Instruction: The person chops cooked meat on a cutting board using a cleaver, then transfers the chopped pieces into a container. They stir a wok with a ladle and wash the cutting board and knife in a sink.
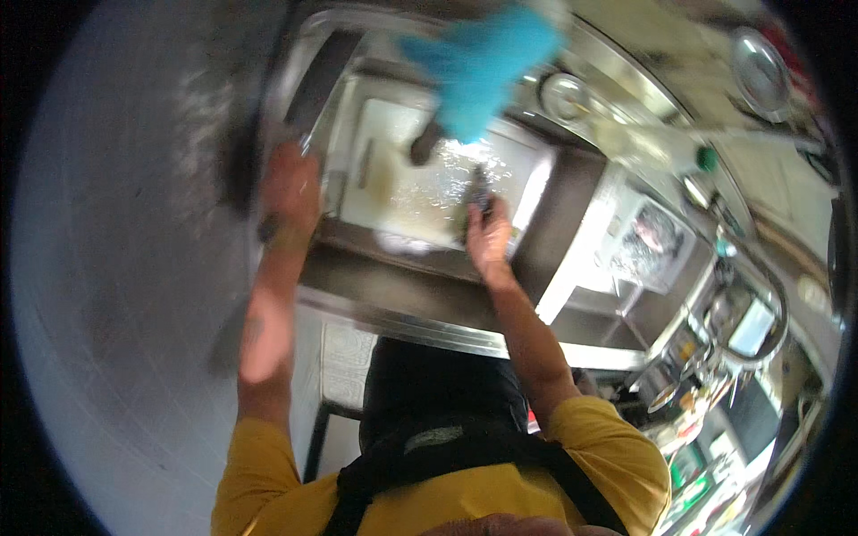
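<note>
My left hand [293,181] is at the left rim of a stainless steel sink [389,271], blurred by motion. A small bright glint shows at its knuckles, and whether the fingers grip anything is unclear. Over a white tub [365,144] in the basin, my right hand [493,234] holds a small dark object [480,187], too blurred to identify. Shallow, yellowish water [422,191] glints in the tub. Above it is a bright blue, blurred item [486,67], a cloth or glove by its look. A dark brown piece [422,147] shows beside its lower end.
To the right, a second basin [590,321] holds a clear plastic container [617,241] with shiny dark contents. A round metal lid [761,70] and a clear bottle with a green cap [706,159] are beyond. A grey metal wall [134,268] borders the left side.
</note>
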A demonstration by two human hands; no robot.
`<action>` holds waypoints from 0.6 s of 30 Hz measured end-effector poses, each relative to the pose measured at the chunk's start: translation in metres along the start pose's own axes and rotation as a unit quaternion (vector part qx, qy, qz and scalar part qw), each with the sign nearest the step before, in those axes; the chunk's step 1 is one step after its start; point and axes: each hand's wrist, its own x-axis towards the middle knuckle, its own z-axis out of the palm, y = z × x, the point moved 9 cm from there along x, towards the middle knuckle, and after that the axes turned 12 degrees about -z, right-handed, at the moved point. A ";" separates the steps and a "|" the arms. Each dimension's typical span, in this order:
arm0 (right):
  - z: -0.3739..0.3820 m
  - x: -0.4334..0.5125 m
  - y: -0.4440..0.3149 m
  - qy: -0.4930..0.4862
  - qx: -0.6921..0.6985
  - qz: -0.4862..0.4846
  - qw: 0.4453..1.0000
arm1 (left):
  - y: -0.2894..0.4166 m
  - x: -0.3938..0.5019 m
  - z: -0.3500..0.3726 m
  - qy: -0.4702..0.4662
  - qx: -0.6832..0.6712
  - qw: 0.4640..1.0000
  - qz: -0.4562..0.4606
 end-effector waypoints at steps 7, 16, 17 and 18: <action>-0.011 -0.129 -0.020 0.085 0.250 0.198 0.944 | 0.060 -0.196 -0.080 -0.239 -0.070 0.946 0.210; -0.022 -0.140 -0.032 0.164 0.390 0.111 0.899 | 0.405 -0.240 -0.173 0.111 -0.084 0.767 0.626; -0.029 -0.136 -0.033 0.164 0.367 0.108 0.909 | 0.429 -0.241 -0.162 0.103 -0.069 0.740 0.662; -0.059 -0.120 -0.054 0.136 0.275 0.133 0.943 | 0.448 -0.246 -0.146 0.090 -0.039 0.725 0.682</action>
